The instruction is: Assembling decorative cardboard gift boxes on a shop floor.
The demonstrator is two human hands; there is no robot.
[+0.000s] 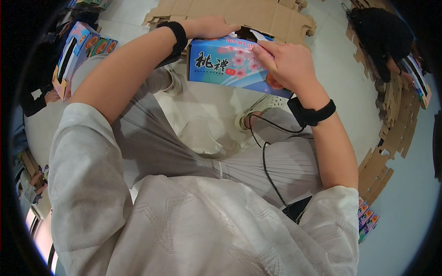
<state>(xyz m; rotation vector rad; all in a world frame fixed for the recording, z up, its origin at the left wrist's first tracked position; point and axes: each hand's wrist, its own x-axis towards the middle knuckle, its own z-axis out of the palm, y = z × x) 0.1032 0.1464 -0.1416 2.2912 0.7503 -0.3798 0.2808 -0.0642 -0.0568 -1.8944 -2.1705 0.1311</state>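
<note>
A blue cardboard box (209, 60) with pink blossoms and dark lettering is held up in front of me, above my feet. Its upper side is open, showing a dark inside and a raised flap (261, 36). My left hand (209, 27) lies at the top left edge, closed over the rim, its forefinger reaching along the opening; its other fingers are partly hidden. With my right hand (290, 62) I grip the right end, thumb on the front face and forefinger along the top edge by the flap. Something small and white (232, 34) shows beside the left fingertips.
Flattened brown cardboard (225, 14) lies on the floor beyond the box. More cardboard strips (400, 119) run along the right. Similar boxes (76, 50) stand at left, near another person's hand (51, 96). A person in black (377, 37) bends over a box at right. A black cable (267, 170) crosses my lap.
</note>
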